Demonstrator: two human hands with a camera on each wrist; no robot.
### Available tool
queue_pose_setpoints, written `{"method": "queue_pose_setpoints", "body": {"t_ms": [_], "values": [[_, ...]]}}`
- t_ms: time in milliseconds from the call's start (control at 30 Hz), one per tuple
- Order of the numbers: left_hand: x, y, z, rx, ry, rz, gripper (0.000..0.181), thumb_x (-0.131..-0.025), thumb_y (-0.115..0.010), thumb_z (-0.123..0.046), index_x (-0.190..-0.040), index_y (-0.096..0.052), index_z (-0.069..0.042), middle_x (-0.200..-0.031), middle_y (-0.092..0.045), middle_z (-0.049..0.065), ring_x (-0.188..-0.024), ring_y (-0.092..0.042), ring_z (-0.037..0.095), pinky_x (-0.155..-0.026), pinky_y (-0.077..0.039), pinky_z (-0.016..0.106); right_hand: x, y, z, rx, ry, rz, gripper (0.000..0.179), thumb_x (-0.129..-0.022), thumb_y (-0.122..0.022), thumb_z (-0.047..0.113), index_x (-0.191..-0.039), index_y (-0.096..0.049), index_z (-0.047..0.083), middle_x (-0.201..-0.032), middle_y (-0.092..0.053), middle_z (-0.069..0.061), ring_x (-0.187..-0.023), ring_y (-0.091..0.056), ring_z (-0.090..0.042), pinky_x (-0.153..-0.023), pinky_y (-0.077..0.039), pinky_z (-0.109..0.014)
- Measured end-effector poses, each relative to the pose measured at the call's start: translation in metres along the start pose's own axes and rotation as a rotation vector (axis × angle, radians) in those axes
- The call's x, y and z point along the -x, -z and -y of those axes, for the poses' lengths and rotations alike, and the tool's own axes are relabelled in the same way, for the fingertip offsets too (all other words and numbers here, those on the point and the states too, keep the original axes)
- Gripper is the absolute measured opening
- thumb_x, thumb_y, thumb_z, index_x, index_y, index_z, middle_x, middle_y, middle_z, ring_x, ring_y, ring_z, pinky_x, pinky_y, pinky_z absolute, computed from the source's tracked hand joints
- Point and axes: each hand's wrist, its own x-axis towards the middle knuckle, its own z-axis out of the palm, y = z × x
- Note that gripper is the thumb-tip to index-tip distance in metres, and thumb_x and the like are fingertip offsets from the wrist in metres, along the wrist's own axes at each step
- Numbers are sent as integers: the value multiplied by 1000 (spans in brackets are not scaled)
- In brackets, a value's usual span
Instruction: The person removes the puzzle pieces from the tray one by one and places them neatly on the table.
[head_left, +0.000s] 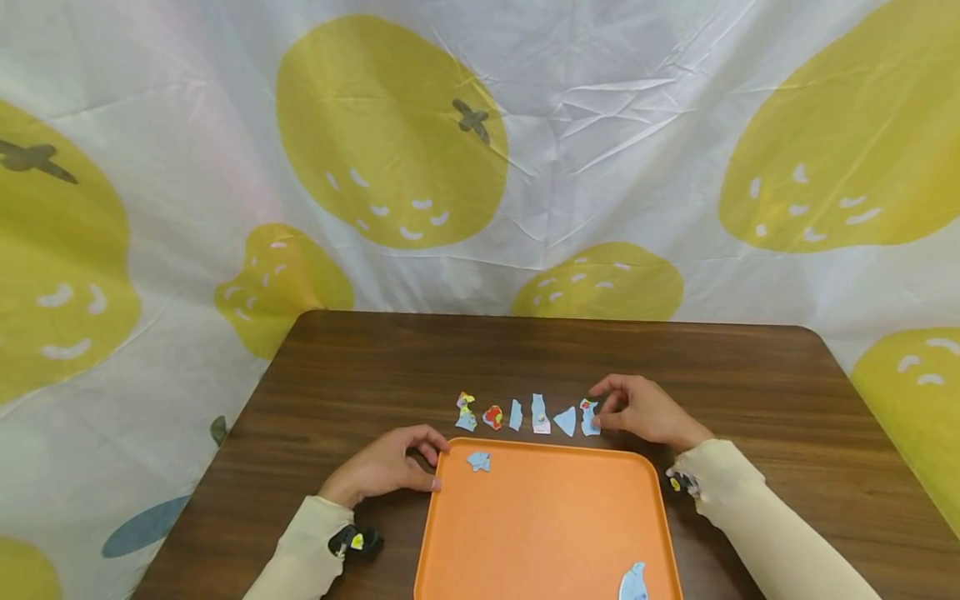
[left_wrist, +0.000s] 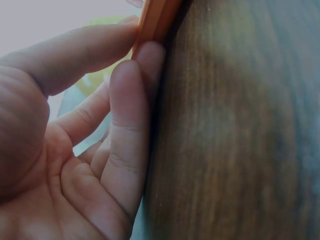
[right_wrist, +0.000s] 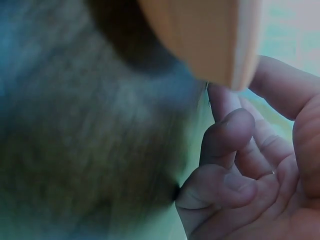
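Note:
At the far left corner of an orange tray (head_left: 547, 508), my left hand (head_left: 386, 467) grips the rim between thumb and fingers. In the left wrist view, fingertips (left_wrist: 129, 80) press against the orange edge. Beyond the tray's far rim, my right hand (head_left: 645, 408) pinches at the rightmost puzzle piece (head_left: 588, 418), light blue with a red mark, which lies on the table. The right wrist view shows curled fingers (right_wrist: 225, 132), with the tray corner hiding the piece. On the tray lie a small blue piece (head_left: 478, 461) at far left and a larger pale-blue piece (head_left: 633, 581) near right.
Left of that piece, others stand in a row: a triangular blue one (head_left: 566, 422), a tall blue one (head_left: 539, 414), a narrow one (head_left: 515, 415), a red one (head_left: 492, 417) and a yellow-and-blue one (head_left: 466, 412). The dark wooden table (head_left: 375, 358) meets a lemon-print curtain (head_left: 600, 167).

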Motion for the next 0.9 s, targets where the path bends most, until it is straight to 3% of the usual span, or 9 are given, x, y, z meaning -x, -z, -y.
{"method": "queue_pose_setpoints", "body": {"t_ms": [167, 900], "values": [[1, 0, 0, 6, 1, 2, 50, -82, -88, -2, -127, -66, -1, -105, -63, 12, -73, -66, 15, -70, -53, 24, 2, 2, 1, 24, 2, -18, 40, -85, -89, 19, -118, -71, 4, -80, -71, 1, -71, -61, -14, -68, -48, -26], [2, 0, -2, 3, -19, -3, 50, -82, -87, -1, -127, -65, 2, -106, -63, 16, -75, -67, 16, -70, -53, 24, 26, 2, 25, -53, 15, -20, 38, -91, -84, 22, -123, -71, 6, -86, -71, -2, -74, -64, -17, -67, -51, -28]]}}
